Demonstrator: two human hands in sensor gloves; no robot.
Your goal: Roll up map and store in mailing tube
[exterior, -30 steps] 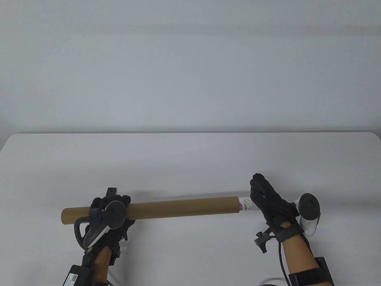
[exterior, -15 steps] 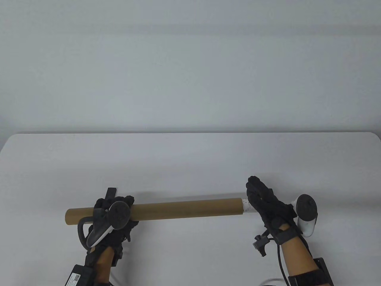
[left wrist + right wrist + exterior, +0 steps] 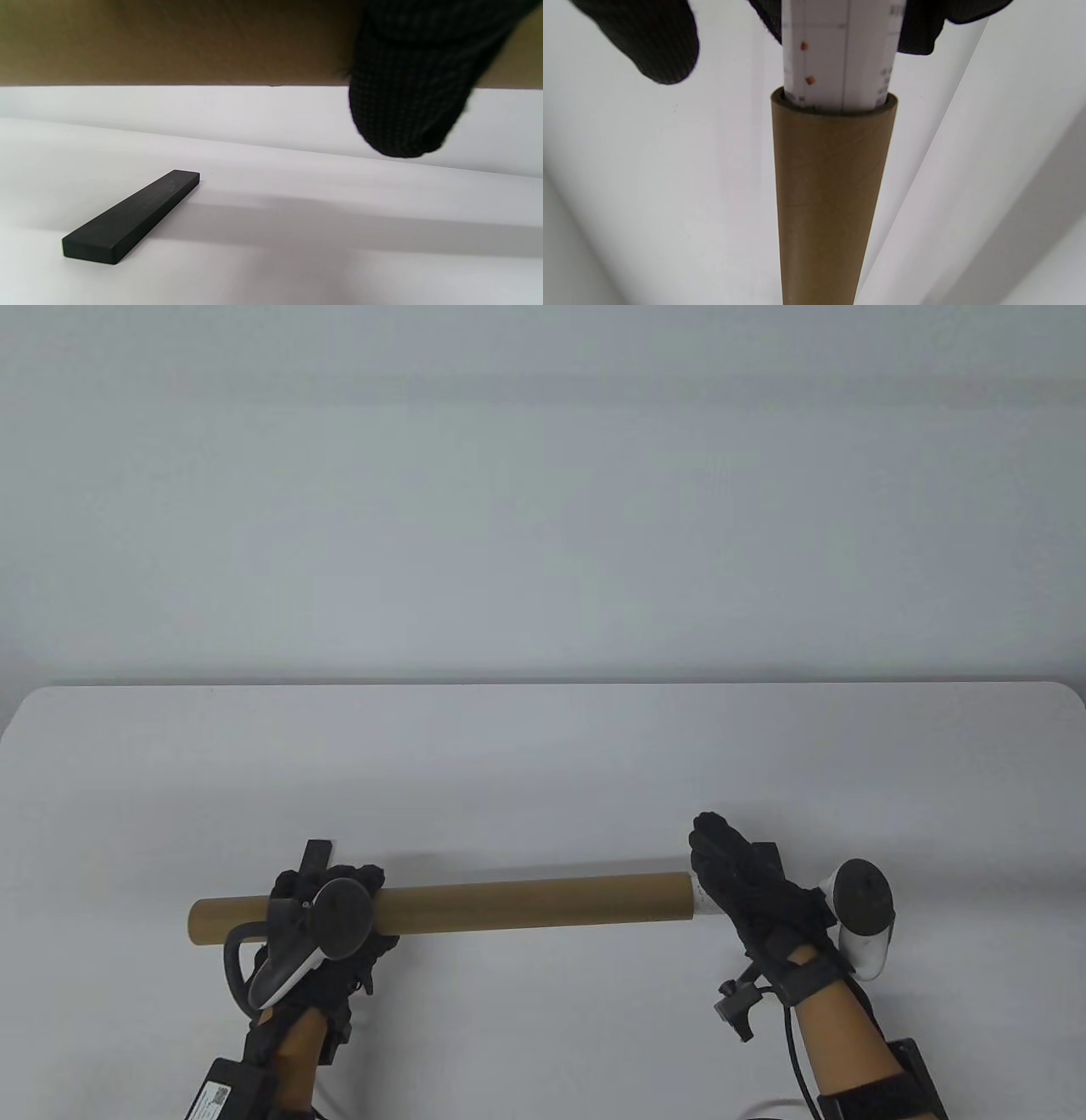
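Table view: long brown cardboard mailing tube (image 3: 526,903) held level just above the white table (image 3: 543,763), parallel to its near edge, toward the front. Rolled white paper map (image 3: 703,897) almost fully inserted; only a short stub showing at the tube's right mouth. Left hand (image 3: 327,920) wrapped round the tube near its left end, fingers curled over the top. Right hand (image 3: 751,886) at the right mouth, fingers extended over the map's protruding end; grip or flat push not determinable here. Left wrist view: tube underside across the top, one gloved finger (image 3: 409,93) curled round it, flat black rectangular bar (image 3: 131,216) lying on the table below, apart from the tube. Right wrist view: map stub (image 3: 840,51) seated inside the tube rim, gloved fingers (image 3: 649,38) either side of it, contact out of frame. Judged: rolling done, insertion nearly complete; last stub remaining to be pushed in.
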